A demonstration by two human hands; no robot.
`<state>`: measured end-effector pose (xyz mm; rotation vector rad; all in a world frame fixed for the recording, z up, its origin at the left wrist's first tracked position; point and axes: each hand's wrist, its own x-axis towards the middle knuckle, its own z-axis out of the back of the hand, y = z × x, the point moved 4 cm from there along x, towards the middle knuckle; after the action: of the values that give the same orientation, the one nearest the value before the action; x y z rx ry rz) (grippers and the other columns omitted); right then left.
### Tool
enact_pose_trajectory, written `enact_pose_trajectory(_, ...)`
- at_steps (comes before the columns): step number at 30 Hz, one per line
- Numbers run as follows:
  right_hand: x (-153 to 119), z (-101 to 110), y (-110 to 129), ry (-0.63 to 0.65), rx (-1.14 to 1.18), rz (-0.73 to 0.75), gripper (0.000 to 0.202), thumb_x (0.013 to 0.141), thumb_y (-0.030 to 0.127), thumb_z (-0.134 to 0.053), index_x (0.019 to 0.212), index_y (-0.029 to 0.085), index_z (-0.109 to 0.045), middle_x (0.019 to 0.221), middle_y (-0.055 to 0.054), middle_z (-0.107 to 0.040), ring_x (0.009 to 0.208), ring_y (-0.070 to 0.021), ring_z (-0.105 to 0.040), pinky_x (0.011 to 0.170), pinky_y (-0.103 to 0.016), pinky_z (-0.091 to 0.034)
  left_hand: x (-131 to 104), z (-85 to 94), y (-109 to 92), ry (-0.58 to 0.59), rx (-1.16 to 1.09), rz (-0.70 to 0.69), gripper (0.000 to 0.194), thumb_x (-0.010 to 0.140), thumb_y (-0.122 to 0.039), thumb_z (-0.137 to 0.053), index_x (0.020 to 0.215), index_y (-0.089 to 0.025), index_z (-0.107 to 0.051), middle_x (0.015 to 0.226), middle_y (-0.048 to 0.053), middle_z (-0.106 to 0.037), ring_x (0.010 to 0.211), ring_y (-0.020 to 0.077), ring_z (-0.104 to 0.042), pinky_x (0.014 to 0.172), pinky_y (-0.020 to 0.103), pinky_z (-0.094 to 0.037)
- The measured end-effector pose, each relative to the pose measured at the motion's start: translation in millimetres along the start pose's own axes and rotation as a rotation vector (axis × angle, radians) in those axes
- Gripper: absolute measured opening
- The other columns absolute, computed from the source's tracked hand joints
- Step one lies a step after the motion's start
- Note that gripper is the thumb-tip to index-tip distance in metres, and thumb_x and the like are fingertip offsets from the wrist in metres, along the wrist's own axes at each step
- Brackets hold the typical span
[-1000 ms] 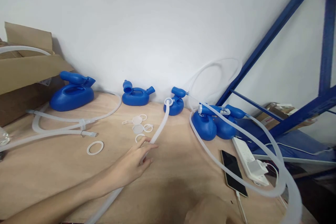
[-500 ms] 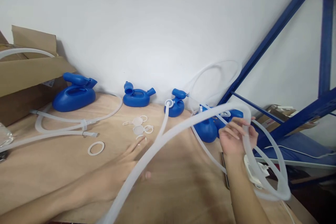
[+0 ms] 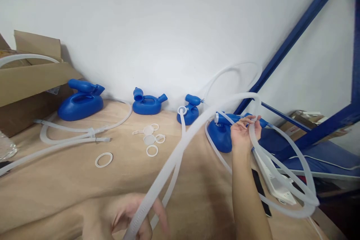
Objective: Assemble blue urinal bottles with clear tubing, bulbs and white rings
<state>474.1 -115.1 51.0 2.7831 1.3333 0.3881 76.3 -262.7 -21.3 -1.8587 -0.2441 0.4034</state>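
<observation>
My right hand (image 3: 245, 132) is closed around a translucent white hose (image 3: 165, 165), its fingers pinching a bend with loops hanging to the right. Low in the middle, my left hand (image 3: 128, 215) is partly cut off and blurred; its fingers are apart and curve behind the hose, with thumb and palm off it. Behind my right hand stands a blue plastic urinal bottle (image 3: 221, 137) with a blue cylindrical part above it. Another blue bottle (image 3: 188, 116) further back has a thinner white tube (image 3: 183, 123) at its ringed opening.
Two more blue bottles, one on the left (image 3: 80, 107) and one in the centre (image 3: 146, 105), stand along the wall. White rings and caps (image 3: 152, 150) lie on the table. More tubing (image 3: 70, 138) lies beside a cardboard box (image 3: 30, 82). A dark phone (image 3: 261, 191) and blue rack (image 3: 298, 26) are at right.
My left hand has drawn back toward me from near the rings to the hose's lower stretch. My right hand has moved slightly left and down, still gripping the hose.
</observation>
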Motion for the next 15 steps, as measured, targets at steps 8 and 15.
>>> enact_pose_trajectory(8,20,29,-49,0.214,-0.683,0.138,0.026,0.097,0.034,-0.045,0.111,0.029,-0.067,0.12,-0.002,-0.071,0.104,-0.0124,-0.07,0.055,-0.02,-0.053,26,53.5,-144,-0.499,-0.002,-0.482,0.03,0.094,-0.045,-0.07,0.111,-0.023,-0.058,0.049,-0.015,-0.033,0.037,0.0037,-0.03,0.054,0.022,-0.053)
enact_pose_trajectory(15,35,63,-148,0.599,-1.162,-0.103,0.053,0.092,0.046,-0.066,0.137,0.019,-0.057,0.117,-0.014,-0.075,0.111,-0.0303,-0.072,0.086,-0.044,-0.061,122,97.2,-168,-0.592,-0.069,-0.546,0.019,0.092,-0.032,-0.072,0.096,-0.019,-0.059,0.047,-0.011,-0.044,0.04,0.0067,-0.044,0.062,0.026,-0.056)
